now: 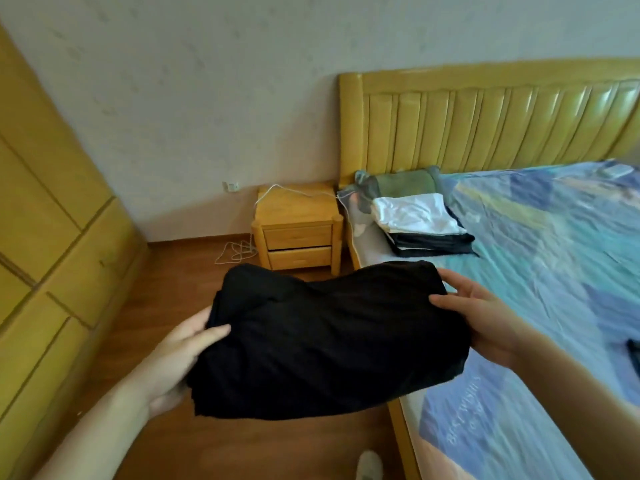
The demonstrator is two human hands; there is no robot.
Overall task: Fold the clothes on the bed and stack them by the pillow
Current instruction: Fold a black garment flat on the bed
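Gripping a soft, folded black garment (325, 337) at both ends, left hand (180, 355), right hand (485, 323), glossy ribbed headboard (502, 126)

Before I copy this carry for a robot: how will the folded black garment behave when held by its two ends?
The folded black garment is probably floppy: it sags between the left hand and right hand. It seems light, since thumbs and fingers alone hold it. Its layers may slip apart if tilted.
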